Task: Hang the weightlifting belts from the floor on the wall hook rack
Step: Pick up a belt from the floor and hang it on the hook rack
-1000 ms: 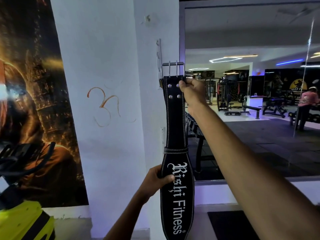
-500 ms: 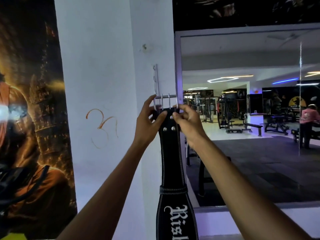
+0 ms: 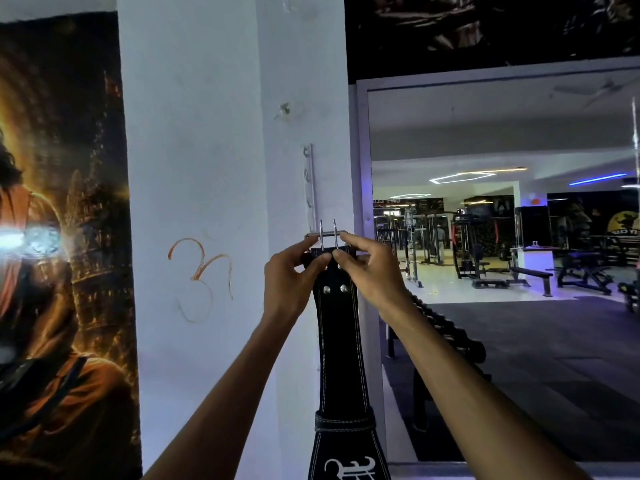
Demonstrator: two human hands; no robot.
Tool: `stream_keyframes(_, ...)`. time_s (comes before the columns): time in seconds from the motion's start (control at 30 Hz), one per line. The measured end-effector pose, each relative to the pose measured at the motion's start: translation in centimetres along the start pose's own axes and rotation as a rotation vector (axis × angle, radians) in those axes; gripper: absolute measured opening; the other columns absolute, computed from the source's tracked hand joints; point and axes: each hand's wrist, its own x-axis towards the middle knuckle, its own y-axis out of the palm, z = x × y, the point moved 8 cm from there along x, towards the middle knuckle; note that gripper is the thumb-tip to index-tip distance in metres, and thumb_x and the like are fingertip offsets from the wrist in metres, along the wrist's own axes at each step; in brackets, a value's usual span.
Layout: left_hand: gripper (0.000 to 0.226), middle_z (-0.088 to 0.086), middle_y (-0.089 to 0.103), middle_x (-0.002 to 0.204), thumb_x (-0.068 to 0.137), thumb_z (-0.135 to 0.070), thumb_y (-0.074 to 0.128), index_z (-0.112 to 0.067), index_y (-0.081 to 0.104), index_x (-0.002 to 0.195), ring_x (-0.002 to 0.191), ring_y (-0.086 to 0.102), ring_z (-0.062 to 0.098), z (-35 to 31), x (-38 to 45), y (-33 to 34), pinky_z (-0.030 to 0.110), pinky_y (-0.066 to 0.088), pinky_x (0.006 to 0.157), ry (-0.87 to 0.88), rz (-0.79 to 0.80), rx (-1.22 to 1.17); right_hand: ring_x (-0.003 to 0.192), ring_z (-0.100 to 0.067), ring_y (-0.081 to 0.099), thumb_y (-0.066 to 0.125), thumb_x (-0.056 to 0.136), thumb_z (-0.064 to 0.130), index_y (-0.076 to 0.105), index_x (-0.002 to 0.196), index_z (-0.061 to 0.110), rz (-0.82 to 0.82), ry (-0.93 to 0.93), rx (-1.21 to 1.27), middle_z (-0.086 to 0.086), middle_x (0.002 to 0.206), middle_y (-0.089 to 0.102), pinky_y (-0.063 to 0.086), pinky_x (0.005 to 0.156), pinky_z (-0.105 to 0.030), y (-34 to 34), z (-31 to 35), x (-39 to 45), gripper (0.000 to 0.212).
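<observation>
A black leather weightlifting belt (image 3: 341, 344) with white stitching and white lettering hangs straight down against the white pillar. Its metal buckle (image 3: 327, 233), with two prongs pointing up, sits right at the lower end of the narrow metal hook rack (image 3: 310, 183) screwed vertically to the pillar. My left hand (image 3: 291, 275) pinches the belt's top left corner just under the buckle. My right hand (image 3: 363, 268) pinches the top right corner. Whether the buckle rests on a hook is hidden by my fingers.
The white pillar (image 3: 207, 168) has an orange scribble (image 3: 201, 271) left of the belt. A large dark poster (image 3: 59, 237) covers the wall at far left. A big wall mirror (image 3: 502, 254) at right reflects gym machines, benches and a dumbbell rack (image 3: 446, 337).
My left hand left the belt's wide lower part and came up to the buckle end. Both hands have raised the buckle toward the bottom of the hook rack. The view tilted upward.
</observation>
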Motion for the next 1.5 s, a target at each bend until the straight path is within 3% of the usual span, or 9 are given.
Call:
stream_keyframes(0.17, 0.032, -0.006, 0.059, 0.138, 0.087, -0.017, 0.078, -0.018, 0.073, 0.118, 0.104, 0.071, 0.016, 4.4, 3.1, 0.1, 0.023, 0.056, 0.09, 0.059, 0.029, 0.029, 0.077, -0.016, 0.074, 0.074, 0.087, 0.016, 0.074, 0.103, 0.012, -0.029, 0.054, 0.055, -0.004, 0.099, 0.075, 0.06, 0.079, -0.028, 2.4, -3.3, 3.6, 0.016)
stream_keyframes(0.33, 0.029, -0.001, 0.072, 0.123, 0.086, -0.01, 0.076, -0.016, 0.073, 0.115, 0.102, 0.072, 0.018, 10.2, 7.0, 0.5, 0.03, 0.056, 0.093, 0.085, 0.003, 0.008, 0.069, -0.01, 0.07, 0.071, 0.089, 0.012, 0.071, 0.111, 0.019, -0.036, 0.101, 0.061, 0.002, 0.103, 0.069, 0.056, 0.069, -0.019, 6.4, -7.1, 7.8, 0.023)
stream_keyframes(0.53, 0.028, 0.001, 0.073, 0.122, 0.084, -0.008, 0.076, -0.023, 0.074, 0.108, 0.113, 0.069, 0.014, 16.0, 12.4, 1.8, 0.04, 0.054, 0.102, 0.098, 0.025, -0.069, 0.094, -0.021, 0.073, 0.07, 0.09, 0.017, 0.077, 0.101, 0.014, -0.076, 0.148, 0.127, -0.002, 0.098, 0.076, 0.061, 0.085, -0.036, 9.7, -11.4, 13.3, 0.014)
stream_keyframes(0.77, 0.027, -0.002, 0.075, 0.116, 0.083, -0.006, 0.075, -0.019, 0.078, 0.106, 0.101, 0.061, -0.018, 21.1, 17.8, 4.6, 0.025, 0.051, 0.096, 0.067, 0.03, -0.136, 0.09, -0.021, 0.072, 0.071, 0.088, 0.023, 0.079, 0.092, 0.016, -0.229, 0.143, 0.076, -0.005, 0.092, 0.075, 0.059, 0.073, -0.033, 11.2, -16.3, 19.0, 0.011)
stream_keyframes(1.03, 0.029, -0.002, 0.068, 0.131, 0.082, -0.009, 0.075, -0.03, 0.08, 0.102, 0.11, 0.071, 0.013, 26.5, 20.3, 6.8, 0.042, 0.054, 0.103, -0.126, -0.023, -0.309, 0.081, -0.017, 0.072, 0.071, 0.086, 0.022, 0.079, 0.091, 0.015, -0.248, 0.135, 0.028, -0.001, 0.085, 0.076, 0.053, 0.068, -0.024, 12.8, -19.7, 23.1, 0.012)
stream_keyframes(1.17, 0.026, -0.02, 0.076, 0.1, 0.085, -0.004, 0.075, -0.029, 0.079, 0.092, 0.094, 0.076, 0.02, 27.7, 19.9, 7.2, 0.034, 0.06, 0.088, -0.189, -0.017, -0.378, 0.074, -0.013, 0.072, 0.07, 0.085, 0.023, 0.08, 0.088, 0.017, -0.234, 0.117, -0.027, 0.0, 0.08, 0.077, 0.059, 0.076, -0.031, 12.8, -20.5, 23.5, 0.012)
stream_keyframes(1.23, 0.021, -0.013, 0.08, 0.089, 0.086, -0.004, 0.075, -0.023, 0.079, 0.096, 0.085, 0.077, 0.024, 28.1, 19.4, 7.5, 0.037, 0.062, 0.083, -0.209, -0.003, -0.362, 0.081, -0.015, 0.073, 0.07, 0.085, 0.024, 0.08, 0.087, 0.018, -0.211, 0.126, -0.054, 0.001, 0.082, 0.077, 0.06, 0.08, -0.035, 12.9, -21.3, 23.3, 0.011)
stream_keyframes(1.4, 0.029, 0.005, 0.078, 0.11, 0.084, -0.007, 0.076, -0.018, 0.075, 0.11, 0.094, 0.077, 0.028, 29.9, 18.5, 8.4, 0.05, 0.062, 0.088, -0.223, 0.023, -0.336, 0.083, -0.015, 0.072, 0.071, 0.085, 0.024, 0.078, 0.092, 0.018, -0.216, 0.115, -0.099, 0.001, 0.085, 0.077, 0.059, 0.083, -0.041, 13.1, -23.2, 22.4, 0.011)
stream_keyframes(1.5, 0.043, 0.006, 0.078, 0.099, 0.084, -0.019, 0.079, -0.025, 0.064, 0.123, 0.093, 0.076, 0.024, 29.8, 18.0, 8.7, 0.043, 0.063, 0.084, -0.225, -0.009, -0.325, 0.078, -0.011, 0.069, 0.07, 0.086, 0.022, 0.068, 0.1, 0.022, -0.262, 0.04, -0.117, 0.005, 0.087, 0.073, 0.059, 0.075, -0.038, 13.2, -23.0, 21.8, 0.014)
